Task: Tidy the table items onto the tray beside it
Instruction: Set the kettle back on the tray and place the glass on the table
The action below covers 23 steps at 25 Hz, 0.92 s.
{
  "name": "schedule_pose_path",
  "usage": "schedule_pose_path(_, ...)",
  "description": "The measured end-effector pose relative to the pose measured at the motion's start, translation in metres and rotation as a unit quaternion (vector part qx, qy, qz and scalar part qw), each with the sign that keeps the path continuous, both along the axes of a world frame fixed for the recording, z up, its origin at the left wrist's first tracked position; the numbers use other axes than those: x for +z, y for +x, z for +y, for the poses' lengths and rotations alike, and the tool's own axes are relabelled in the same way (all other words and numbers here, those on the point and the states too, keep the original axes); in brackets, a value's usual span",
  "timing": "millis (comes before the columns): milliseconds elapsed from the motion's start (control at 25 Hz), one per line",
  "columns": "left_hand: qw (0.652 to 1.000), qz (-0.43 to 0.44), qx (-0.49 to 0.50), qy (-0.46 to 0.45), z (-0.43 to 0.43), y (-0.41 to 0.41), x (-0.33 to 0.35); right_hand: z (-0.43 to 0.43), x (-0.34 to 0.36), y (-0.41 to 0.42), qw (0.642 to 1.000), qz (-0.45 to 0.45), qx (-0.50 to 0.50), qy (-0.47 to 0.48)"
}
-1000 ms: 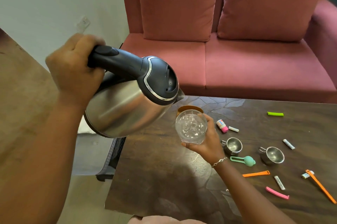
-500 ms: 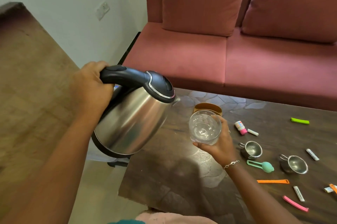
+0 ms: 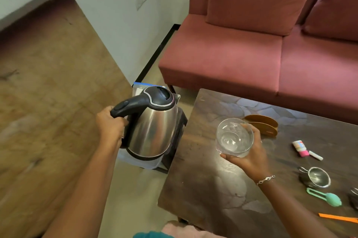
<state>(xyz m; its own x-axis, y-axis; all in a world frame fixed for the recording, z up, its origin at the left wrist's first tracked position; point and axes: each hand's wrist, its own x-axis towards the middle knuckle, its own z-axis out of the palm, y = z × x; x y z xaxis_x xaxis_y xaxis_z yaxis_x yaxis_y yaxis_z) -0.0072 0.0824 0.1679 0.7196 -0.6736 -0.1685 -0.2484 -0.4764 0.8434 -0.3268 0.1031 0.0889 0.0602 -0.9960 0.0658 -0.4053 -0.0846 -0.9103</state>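
Note:
My left hand (image 3: 109,128) grips the black handle of a steel kettle (image 3: 153,129), which is upright just off the left edge of the dark table (image 3: 203,189), low over a dark tray-like stand (image 3: 174,152). My right hand (image 3: 249,158) holds a clear glass (image 3: 233,137) with a little water above the table's left part. On the table's right lie a small steel cup (image 3: 315,177), a teal scoop (image 3: 327,197), an orange stick (image 3: 339,217), a pink-capped tube (image 3: 300,148) and a white stick (image 3: 315,155).
A brown wooden holder (image 3: 261,125) stands on the table behind the glass. A red sofa (image 3: 251,53) runs along the far side. A wooden surface (image 3: 48,92) fills the left. Something blue and white (image 3: 141,86) lies behind the kettle on the floor side.
The kettle has swung from tilted at the glass to upright, moving down and left off the table edge. The glass stays in my right hand. My view has shifted left and down.

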Motion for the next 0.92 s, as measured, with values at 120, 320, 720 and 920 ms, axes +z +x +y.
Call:
schedule_pose_path(120, 0.998, 0.024, 0.057, -0.013, 0.004, 0.028, -0.028, -0.007, -0.003, 0.022, 1.000, 0.008, 0.014, 0.001)
schedule_pose_path(320, 0.992, 0.021, 0.123, -0.018, 0.004, 0.063, -0.081, -0.019, -0.012, 0.051, 0.999, -0.003, 0.032, 0.021)
schedule_pose_path(720, 0.979, 0.063, 0.192, 0.024, -0.021, 0.102, -0.161, -0.033, 0.000, 0.105, 0.999, -0.002, 0.020, 0.033)
schedule_pose_path(920, 0.978, 0.043, 0.199, 0.036, -0.028, 0.115, -0.183, -0.034, 0.007, 0.110, 1.000, 0.004, 0.004, 0.022)
